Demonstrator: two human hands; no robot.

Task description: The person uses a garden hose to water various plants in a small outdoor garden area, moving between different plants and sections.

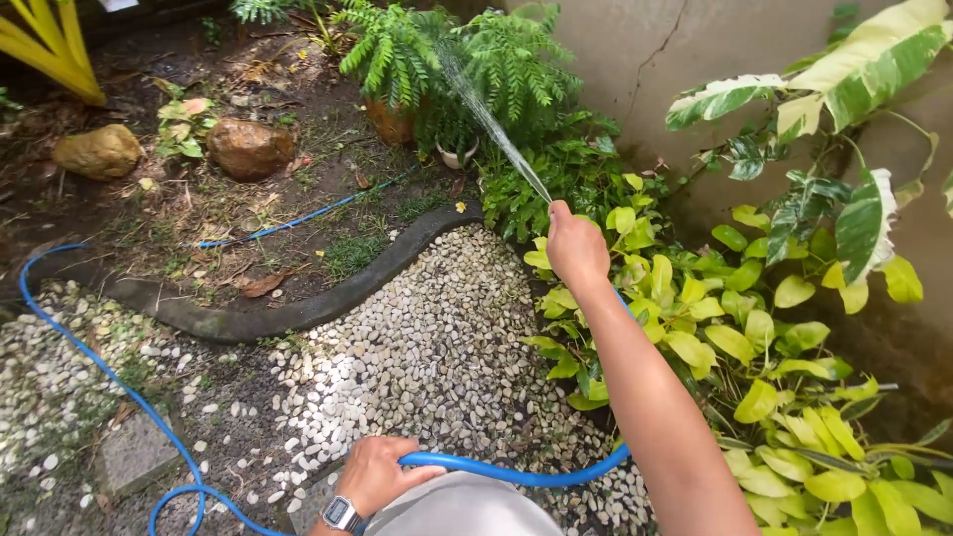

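My right hand (575,246) is stretched out and closed around the end of a blue garden hose (516,474), thumb over the opening. A thin spray of water (486,119) fans up and left from it onto a potted fern (442,69). My left hand (379,474), with a wristwatch (340,514), grips the same hose lower down near my body. The hose loops off left across the white pebbles (427,347).
A dark curved edging (298,308) separates pebbles from a soil bed with two brown rocks (248,147) (97,151). Yellow-green leafy plants (754,347) and variegated leaves (854,60) crowd the right by a grey wall (635,60). A flat paver (134,452) lies lower left.
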